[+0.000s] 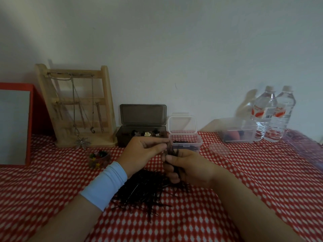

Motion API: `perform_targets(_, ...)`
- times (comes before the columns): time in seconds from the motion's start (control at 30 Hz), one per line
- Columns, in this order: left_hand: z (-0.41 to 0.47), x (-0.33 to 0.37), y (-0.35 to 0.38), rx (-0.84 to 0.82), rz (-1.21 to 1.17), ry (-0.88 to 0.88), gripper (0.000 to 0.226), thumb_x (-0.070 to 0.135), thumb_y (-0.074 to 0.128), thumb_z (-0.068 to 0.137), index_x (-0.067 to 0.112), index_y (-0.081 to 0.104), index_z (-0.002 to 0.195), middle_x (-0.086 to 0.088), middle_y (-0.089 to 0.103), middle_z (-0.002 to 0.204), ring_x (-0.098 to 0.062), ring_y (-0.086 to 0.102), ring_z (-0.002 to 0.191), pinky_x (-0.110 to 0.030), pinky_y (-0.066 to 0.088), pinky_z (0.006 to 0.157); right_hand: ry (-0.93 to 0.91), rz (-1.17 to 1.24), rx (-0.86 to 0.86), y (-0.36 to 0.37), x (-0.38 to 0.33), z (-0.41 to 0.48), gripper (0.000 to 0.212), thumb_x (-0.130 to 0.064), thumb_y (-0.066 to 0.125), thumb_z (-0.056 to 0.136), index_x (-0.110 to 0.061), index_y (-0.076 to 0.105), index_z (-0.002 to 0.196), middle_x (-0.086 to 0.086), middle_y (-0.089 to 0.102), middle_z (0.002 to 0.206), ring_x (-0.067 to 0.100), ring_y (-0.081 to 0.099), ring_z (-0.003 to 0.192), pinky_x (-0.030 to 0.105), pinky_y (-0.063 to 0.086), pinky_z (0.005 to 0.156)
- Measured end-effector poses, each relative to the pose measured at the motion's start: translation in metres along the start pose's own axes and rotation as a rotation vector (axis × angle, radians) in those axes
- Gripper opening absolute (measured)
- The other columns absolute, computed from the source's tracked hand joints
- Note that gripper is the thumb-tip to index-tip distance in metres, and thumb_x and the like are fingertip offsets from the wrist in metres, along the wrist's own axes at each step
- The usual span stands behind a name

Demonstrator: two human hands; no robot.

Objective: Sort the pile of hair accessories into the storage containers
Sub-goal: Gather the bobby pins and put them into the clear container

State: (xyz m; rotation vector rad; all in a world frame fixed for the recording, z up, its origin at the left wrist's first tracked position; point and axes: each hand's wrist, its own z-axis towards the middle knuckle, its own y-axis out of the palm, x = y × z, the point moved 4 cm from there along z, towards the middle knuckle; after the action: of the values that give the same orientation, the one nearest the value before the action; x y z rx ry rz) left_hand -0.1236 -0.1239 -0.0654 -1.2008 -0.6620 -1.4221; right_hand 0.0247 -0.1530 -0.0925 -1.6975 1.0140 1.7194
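Note:
A pile of dark bobby pins (pixel 143 191) lies on the red-and-white cloth below my hands. My right hand (pixel 188 167) is closed around a bunch of the pins, held upright. My left hand (pixel 141 152) pinches the tops of that bunch with thumb and fingers. Just behind the hands stands a small clear box (pixel 186 141) with its lid up and bobby pins inside. To its left a dark grey box (pixel 139 135), lid open, holds small hair claws. A small round tub (pixel 98 158) with colourful clips sits at the left.
A wooden jewellery stand (pixel 76 105) with necklaces stands at the back left beside a red-framed mirror (pixel 15 126). Another clear container (pixel 238 132) with dark and red items, a round clear lid (pixel 219 149) and two water bottles (pixel 274 114) are at the back right.

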Motion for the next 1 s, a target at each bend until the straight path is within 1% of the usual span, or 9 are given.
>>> perform_targets(0.17, 0.001, 0.006, 0.001, -0.023, 0.133, 0.057, 0.021, 0.010, 0.062, 0.093, 0.019, 0.075, 0.107, 0.010, 0.075, 0.102, -0.001, 0.067, 0.101, -0.018, 0.050, 0.093, 0.026, 0.012, 0.030, -0.003, 0.005, 0.001, 0.028, -0.017, 0.043, 0.106, -0.016, 0.057, 0.082, 0.002, 0.047, 0.071, 0.016, 0.046, 0.062, 0.028, 0.042, 0.060)
perform_targets(0.27, -0.001, 0.012, 0.006, -0.087, 0.064, 0.078, 0.028, 0.013, 0.053, 0.098, 0.015, 0.067, 0.122, 0.006, 0.071, 0.116, -0.001, 0.063, 0.111, -0.015, 0.046, 0.096, 0.040, 0.012, 0.066, -0.003, 0.004, 0.002, 0.022, -0.018, 0.043, 0.106, -0.012, 0.052, 0.086, 0.001, 0.047, 0.069, 0.016, 0.046, 0.060, 0.030, 0.041, 0.060)
perform_targets(0.33, -0.004, 0.011, 0.016, -0.188, 0.181, 0.089, 0.033, 0.019, 0.056, 0.097, 0.022, 0.062, 0.130, 0.011, 0.065, 0.127, 0.005, 0.056, 0.119, -0.013, 0.041, 0.102, 0.042, -0.061, 0.100, -0.003, 0.004, 0.002, 0.018, -0.017, 0.043, 0.106, -0.009, 0.055, 0.096, 0.000, 0.050, 0.068, 0.016, 0.048, 0.060, 0.031, 0.042, 0.060)
perform_targets(0.43, -0.002, 0.008, 0.020, -0.104, 0.337, 0.139, 0.027, 0.022, 0.069, 0.089, 0.025, 0.073, 0.115, 0.013, 0.070, 0.115, 0.008, 0.061, 0.109, -0.016, 0.046, 0.099, 0.027, -0.161, 0.116, -0.002, 0.005, 0.002, 0.020, -0.015, 0.042, 0.106, -0.011, 0.061, 0.105, 0.002, 0.051, 0.070, 0.017, 0.049, 0.061, 0.032, 0.044, 0.061)
perform_targets(0.53, 0.001, 0.008, 0.014, -0.005, 0.280, 0.129, 0.021, 0.015, 0.070, 0.088, 0.022, 0.076, 0.107, 0.010, 0.074, 0.103, 0.002, 0.067, 0.097, -0.023, 0.053, 0.093, 0.019, -0.143, 0.095, 0.001, 0.003, 0.001, 0.017, -0.014, 0.043, 0.106, -0.010, 0.058, 0.099, 0.003, 0.050, 0.072, 0.016, 0.050, 0.063, 0.030, 0.045, 0.062)
perform_targets(0.67, -0.001, 0.009, 0.016, -0.147, 0.348, 0.128, 0.026, 0.016, 0.059, 0.096, 0.025, 0.070, 0.118, 0.016, 0.070, 0.114, 0.007, 0.062, 0.108, -0.020, 0.048, 0.099, 0.022, -0.193, 0.049, 0.002, 0.000, -0.002, 0.017, -0.016, 0.043, 0.106, -0.009, 0.053, 0.095, 0.001, 0.051, 0.072, 0.015, 0.050, 0.062, 0.029, 0.047, 0.061)
perform_targets(0.83, -0.001, -0.002, 0.016, -0.253, 0.296, 0.056, 0.041, 0.033, 0.041, 0.103, 0.029, 0.048, 0.143, 0.016, 0.044, 0.148, 0.005, 0.035, 0.137, -0.027, 0.026, 0.118, 0.042, 0.028, 0.094, -0.004, 0.000, -0.002, 0.021, -0.018, 0.041, 0.107, -0.015, 0.052, 0.089, -0.002, 0.043, 0.067, 0.013, 0.041, 0.058, 0.029, 0.040, 0.059)
perform_targets(0.9, -0.001, -0.003, 0.018, -0.280, 0.260, 0.030, 0.041, 0.036, 0.039, 0.103, 0.031, 0.046, 0.144, 0.015, 0.042, 0.150, 0.003, 0.034, 0.139, -0.030, 0.023, 0.120, 0.040, 0.087, 0.097, -0.005, -0.001, -0.002, 0.025, -0.017, 0.042, 0.106, -0.017, 0.057, 0.086, -0.001, 0.045, 0.068, 0.014, 0.041, 0.059, 0.029, 0.039, 0.060)
perform_targets(1.0, -0.002, -0.007, 0.022, -0.270, 0.066, -0.118, 0.047, 0.065, 0.044, 0.092, 0.047, 0.052, 0.134, 0.013, 0.050, 0.144, -0.007, 0.045, 0.134, -0.040, 0.030, 0.117, 0.009, 0.160, 0.113, -0.006, -0.002, -0.002, 0.025, -0.014, 0.040, 0.105, -0.016, 0.059, 0.088, 0.000, 0.043, 0.069, 0.014, 0.038, 0.060, 0.028, 0.037, 0.058)
